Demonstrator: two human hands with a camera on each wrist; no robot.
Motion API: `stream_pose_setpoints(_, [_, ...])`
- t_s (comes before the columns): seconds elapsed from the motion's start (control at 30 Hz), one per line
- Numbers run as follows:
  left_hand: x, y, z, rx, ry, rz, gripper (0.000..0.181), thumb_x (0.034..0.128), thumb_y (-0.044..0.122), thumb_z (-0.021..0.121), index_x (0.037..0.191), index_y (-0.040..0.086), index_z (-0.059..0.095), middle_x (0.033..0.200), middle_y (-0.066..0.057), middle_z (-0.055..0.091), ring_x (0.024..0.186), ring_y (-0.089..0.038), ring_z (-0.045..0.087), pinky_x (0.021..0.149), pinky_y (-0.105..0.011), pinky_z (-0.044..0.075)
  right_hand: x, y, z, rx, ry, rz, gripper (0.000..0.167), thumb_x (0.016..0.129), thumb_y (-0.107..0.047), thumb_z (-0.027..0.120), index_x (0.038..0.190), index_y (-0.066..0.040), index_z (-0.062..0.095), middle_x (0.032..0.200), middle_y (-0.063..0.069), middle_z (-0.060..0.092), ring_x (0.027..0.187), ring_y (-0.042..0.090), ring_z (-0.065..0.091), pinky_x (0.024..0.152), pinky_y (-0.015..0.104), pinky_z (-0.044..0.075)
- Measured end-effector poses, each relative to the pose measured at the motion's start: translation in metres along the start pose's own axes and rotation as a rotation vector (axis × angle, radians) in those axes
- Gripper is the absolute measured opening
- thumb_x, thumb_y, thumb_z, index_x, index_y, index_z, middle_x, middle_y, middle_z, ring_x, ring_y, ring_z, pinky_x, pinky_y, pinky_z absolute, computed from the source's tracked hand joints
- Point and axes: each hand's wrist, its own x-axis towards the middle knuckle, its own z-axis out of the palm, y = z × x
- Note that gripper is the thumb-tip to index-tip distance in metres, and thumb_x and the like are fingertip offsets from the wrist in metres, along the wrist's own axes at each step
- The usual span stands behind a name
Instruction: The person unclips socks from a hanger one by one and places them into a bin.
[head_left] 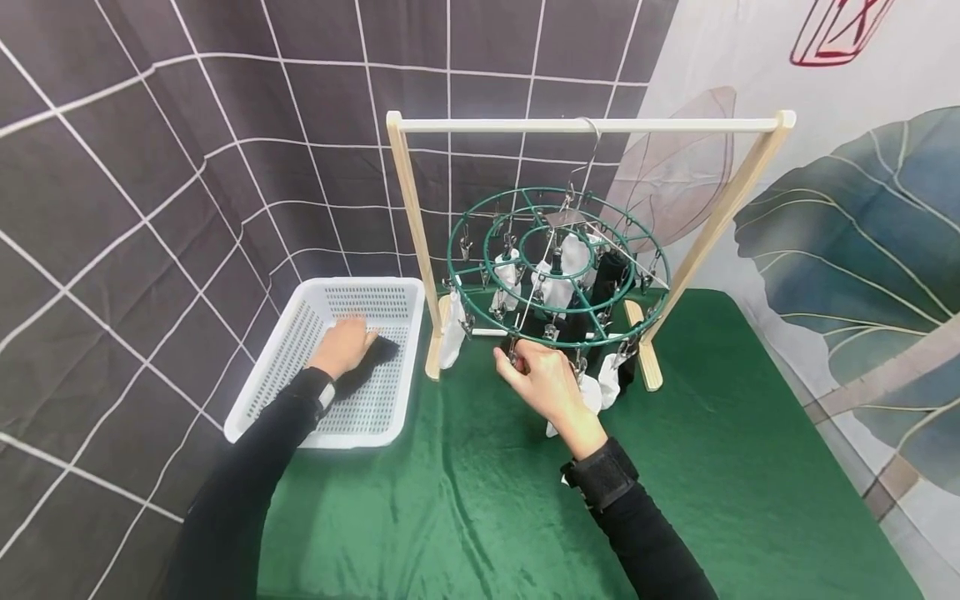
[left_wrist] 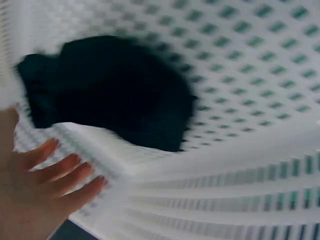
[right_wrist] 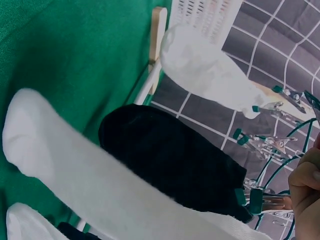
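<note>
My left hand (head_left: 343, 346) is inside a white plastic basket (head_left: 412, 358), beside a black sock (head_left: 367, 367). In the left wrist view, this sock (left_wrist: 125, 95) lies on the perforated bottom, with the fingers (left_wrist: 75, 175) spread just short of it. At the front rim of a round green drying hanger (head_left: 457, 279), my right hand (head_left: 551, 383) pinches a metal clip (head_left: 513, 350). The right wrist view shows a black sock (right_wrist: 170, 155) hanging from a clip (right_wrist: 255, 201) at those fingers, between white socks (right_wrist: 205, 72).
The hanger hooks over the white bar (head_left: 525, 126) of a wooden-legged stand (head_left: 412, 225). More black and white socks (head_left: 452, 333) hang from its clips. A green cloth (head_left: 465, 500) covers the table; dark gridded fabric (head_left: 315, 100) hangs behind and at left.
</note>
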Motion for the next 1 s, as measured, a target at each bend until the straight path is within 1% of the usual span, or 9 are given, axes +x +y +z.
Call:
stream_pose_setpoints(0.1, [0.008, 0.028, -0.014, -0.098, 0.3, 0.155, 0.034, 0.1036, 0.022, 0.03, 0.115, -0.004, 0.049, 0.106, -0.02, 0.052, 0.104, -0.036, 0.05, 0.095, -0.047, 0.042, -0.001, 0.001, 0.0, 0.003, 0.001, 0.016, 0.036, 0.091, -0.031, 0.059, 0.062, -0.017, 0.043, 0.056, -0.007, 0.038, 0.045, 0.008, 0.033, 0.045, 0.023, 0.027])
stream_pose_setpoints(0.2, [0.01, 0.065, -0.028, -0.263, 0.603, 0.359, 0.025, 0.1008, 0.011, 0.034, 0.11, -0.005, 0.051, 0.106, -0.019, 0.053, 0.106, -0.034, 0.049, 0.101, -0.043, 0.038, -0.003, 0.001, -0.001, 0.005, 0.006, 0.019, 0.035, 0.091, -0.029, 0.059, 0.063, -0.016, 0.044, 0.056, -0.007, 0.038, 0.045, 0.007, 0.032, 0.044, 0.022, 0.027])
stream_pose_setpoints(0.3, [0.01, 0.104, -0.039, -0.395, 0.802, 0.587, 0.022, 0.0954, 0.004, 0.041, 0.11, -0.008, 0.053, 0.111, -0.022, 0.055, 0.114, -0.037, 0.049, 0.107, -0.042, 0.033, -0.004, 0.002, -0.001, 0.011, 0.013, 0.01, 0.033, 0.09, -0.026, 0.06, 0.063, -0.015, 0.045, 0.057, -0.006, 0.038, 0.046, 0.007, 0.032, 0.044, 0.022, 0.027])
stream_pose_setpoints(0.4, [0.008, 0.137, -0.045, -0.455, 0.837, 0.76, 0.026, 0.0937, 0.005, 0.04, 0.113, -0.007, 0.053, 0.112, -0.021, 0.056, 0.114, -0.035, 0.05, 0.107, -0.04, 0.033, -0.004, 0.002, -0.002, 0.02, 0.015, 0.002, 0.033, 0.09, -0.025, 0.06, 0.063, -0.013, 0.046, 0.058, -0.005, 0.039, 0.046, 0.006, 0.032, 0.044, 0.022, 0.028])
stream_pose_setpoints(0.53, [0.01, 0.166, -0.048, -0.459, 0.768, 0.863, 0.027, 0.0967, 0.011, 0.036, 0.104, -0.003, 0.057, 0.099, -0.015, 0.058, 0.105, -0.03, 0.053, 0.109, -0.039, 0.032, -0.004, 0.001, -0.002, 0.034, 0.015, 0.003, 0.033, 0.091, -0.026, 0.059, 0.063, -0.012, 0.048, 0.059, -0.005, 0.04, 0.047, 0.007, 0.034, 0.045, 0.022, 0.03])
stream_pose_setpoints(0.63, [0.014, 0.176, -0.047, -0.426, 0.752, 0.885, 0.031, 0.0996, 0.012, 0.034, 0.082, 0.001, 0.056, 0.079, -0.009, 0.053, 0.088, -0.027, 0.053, 0.106, -0.041, 0.036, -0.005, 0.0, -0.002, 0.037, 0.018, 0.001, 0.032, 0.091, -0.026, 0.059, 0.064, -0.012, 0.049, 0.059, -0.004, 0.041, 0.048, 0.008, 0.036, 0.046, 0.023, 0.031])
stream_pose_setpoints(0.73, [0.017, 0.178, -0.043, -0.391, 0.777, 0.873, 0.038, 0.1012, 0.013, 0.034, 0.067, 0.007, 0.048, 0.067, -0.005, 0.044, 0.076, -0.024, 0.049, 0.098, -0.039, 0.041, -0.005, -0.001, -0.003, 0.037, 0.013, -0.005, 0.031, 0.09, -0.025, 0.061, 0.065, -0.011, 0.05, 0.059, -0.003, 0.041, 0.049, 0.008, 0.036, 0.046, 0.023, 0.031])
stream_pose_setpoints(0.87, [0.023, 0.175, -0.04, -0.39, 0.809, 0.841, 0.04, 0.1009, 0.012, 0.035, 0.065, 0.005, 0.05, 0.064, -0.006, 0.048, 0.077, -0.027, 0.053, 0.092, -0.04, 0.043, -0.006, -0.006, -0.008, 0.049, -0.015, 0.003, 0.031, 0.09, -0.029, 0.064, 0.068, -0.01, 0.053, 0.06, -0.004, 0.038, 0.048, 0.007, 0.034, 0.046, 0.023, 0.03])
stream_pose_setpoints(1.0, [0.026, 0.173, -0.042, -0.42, 0.815, 0.829, 0.039, 0.0994, 0.009, 0.035, 0.064, 0.004, 0.05, 0.064, -0.009, 0.051, 0.079, -0.03, 0.056, 0.095, -0.04, 0.043, -0.007, -0.017, -0.018, 0.054, -0.033, 0.0, 0.031, 0.088, -0.035, 0.066, 0.072, -0.01, 0.058, 0.059, -0.005, 0.039, 0.049, 0.006, 0.035, 0.046, 0.022, 0.031])
